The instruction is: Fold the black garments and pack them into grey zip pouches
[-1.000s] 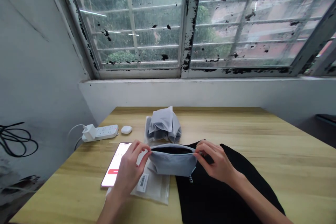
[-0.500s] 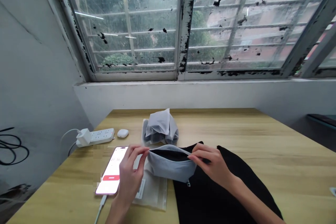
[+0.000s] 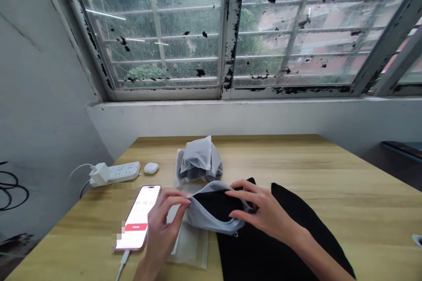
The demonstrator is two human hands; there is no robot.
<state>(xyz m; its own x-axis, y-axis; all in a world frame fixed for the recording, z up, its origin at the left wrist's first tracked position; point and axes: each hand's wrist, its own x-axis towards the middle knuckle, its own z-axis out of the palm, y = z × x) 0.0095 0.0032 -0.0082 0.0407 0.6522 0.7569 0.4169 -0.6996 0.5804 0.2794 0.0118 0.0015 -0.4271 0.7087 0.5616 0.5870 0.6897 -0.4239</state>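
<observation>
A pale grey zip pouch [image 3: 211,216] lies tilted over the table, its mouth gaping to show black fabric [image 3: 216,205] inside. My left hand [image 3: 166,224] pinches the pouch's left end between thumb and fingers. My right hand [image 3: 263,213] grips the far right end, with its fingers stretched across the opening and onto the black fabric. Under the pouch's right side spreads a black garment [image 3: 277,250]. Beneath my left hand lies a translucent plastic bag [image 3: 191,246]. Close to that hand's left is a smartphone [image 3: 138,217] with a lit timer screen.
A wooden table [image 3: 346,202] carries a grey item in a frosted bag [image 3: 199,160], a white power strip [image 3: 123,172] with a plug, and a white earbud case [image 3: 150,167]. A cable [image 3: 121,265] leaves the phone's bottom. Behind the table are a white ledge and a barred window.
The pouch's mouth has opened wider and its body has tipped, showing more black inside. My right hand has moved left across the opening. The whole view has shifted slightly.
</observation>
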